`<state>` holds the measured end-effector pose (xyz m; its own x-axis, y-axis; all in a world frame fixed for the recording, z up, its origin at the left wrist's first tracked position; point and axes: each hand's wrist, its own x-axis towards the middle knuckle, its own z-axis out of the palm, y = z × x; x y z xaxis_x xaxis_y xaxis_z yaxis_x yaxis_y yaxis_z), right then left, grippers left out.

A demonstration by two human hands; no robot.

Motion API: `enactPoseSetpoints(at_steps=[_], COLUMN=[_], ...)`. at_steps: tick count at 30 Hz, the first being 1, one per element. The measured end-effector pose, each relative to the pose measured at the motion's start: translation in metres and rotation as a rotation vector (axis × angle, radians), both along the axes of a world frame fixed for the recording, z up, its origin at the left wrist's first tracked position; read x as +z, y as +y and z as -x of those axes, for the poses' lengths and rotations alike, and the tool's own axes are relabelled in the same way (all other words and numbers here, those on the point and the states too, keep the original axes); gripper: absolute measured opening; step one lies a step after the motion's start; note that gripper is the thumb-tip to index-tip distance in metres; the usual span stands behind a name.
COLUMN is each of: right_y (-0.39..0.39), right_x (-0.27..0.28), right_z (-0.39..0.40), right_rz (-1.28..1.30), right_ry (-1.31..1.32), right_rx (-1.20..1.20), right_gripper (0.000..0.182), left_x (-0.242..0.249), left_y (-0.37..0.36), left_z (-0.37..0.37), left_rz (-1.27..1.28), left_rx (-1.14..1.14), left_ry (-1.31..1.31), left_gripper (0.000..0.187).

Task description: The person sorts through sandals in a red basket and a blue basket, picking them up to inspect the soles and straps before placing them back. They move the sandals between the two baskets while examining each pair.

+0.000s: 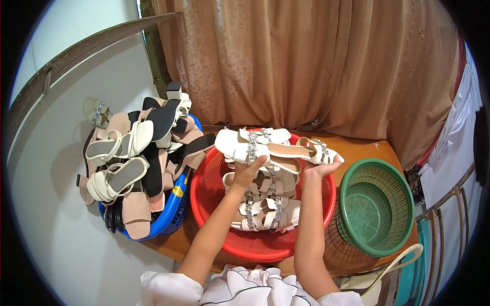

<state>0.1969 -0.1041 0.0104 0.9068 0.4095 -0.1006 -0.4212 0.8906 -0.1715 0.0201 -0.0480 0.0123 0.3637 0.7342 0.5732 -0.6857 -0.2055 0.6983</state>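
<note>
My left hand [247,172] is closed around a white sandal [237,146] with a jewelled strap, held level above the red basket [199,196]. The thumb lies along the sandal's side. Under the end of another white jewelled sandal [326,154], my right hand [322,167] bends upward and grips it, its fingers partly hidden. The held sandals overlap in this view, tan insoles facing up. Below them, more white sandals with clear-stone straps [275,204] stand stacked in rows inside the red basket.
To the left, a blue basket [176,217] is heaped with white, beige and black sandals [135,168]. A green basket [352,232] stands at the right on the wooden table [380,148]. Brown curtains [286,61] hang behind. A white bag with a strap [375,285] is at lower right.
</note>
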Motion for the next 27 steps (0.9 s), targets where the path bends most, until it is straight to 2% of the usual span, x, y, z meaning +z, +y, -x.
enactPoseSetpoints(at_steps=[2,4,7,11,14,18,22,23,26,27], right_y=[-0.001,0.000,-0.004,-0.002,0.002,-0.004,-0.009,-0.004,-0.006,-0.007], right_x=[0.015,0.013,0.023,0.024,0.017,0.019,0.023,0.018,0.018,0.020], right_z=[0.013,0.013,0.023,0.031,0.031,0.035,0.032,0.023,0.026,0.028], right_rz=[0.049,-0.001,0.019,0.136,0.154,0.352,0.382,0.352,0.600,0.627], right_ry=[-0.068,-0.231,-0.404,-0.782,-0.993,-1.161,-1.306,-1.417,-1.598,-1.588], right_rx=[-0.069,-0.057,-0.041,0.017,0.105,0.160,0.176,0.128,0.044,0.081], right_gripper=[0.048,0.047,0.045,0.053,0.055,0.062,0.059,0.054,0.050,0.053], left_x=[-0.032,-0.027,0.002,-0.004,-0.008,-0.006,-0.008,-0.007,0.004,0.006], left_y=[0.025,0.024,0.004,0.009,0.008,0.016,0.029,0.029,0.028,0.029], left_z=[-0.001,0.003,0.006,0.009,0.013,0.015,0.019,0.021,0.025,0.026], left_rz=[-0.092,-0.139,-0.123,-0.249,-0.080,0.027,-0.003,-0.010,-0.036,-0.014], left_rx=[0.007,0.059,0.132,0.293,0.120,-0.018,0.072,0.106,0.197,0.183], left_ry=[0.162,0.226,-0.033,0.022,-0.057,-0.228,-0.259,-0.240,-0.182,-0.173], left_gripper=[0.040,0.042,0.047,0.049,0.055,0.063,0.062,0.061,0.057,0.055])
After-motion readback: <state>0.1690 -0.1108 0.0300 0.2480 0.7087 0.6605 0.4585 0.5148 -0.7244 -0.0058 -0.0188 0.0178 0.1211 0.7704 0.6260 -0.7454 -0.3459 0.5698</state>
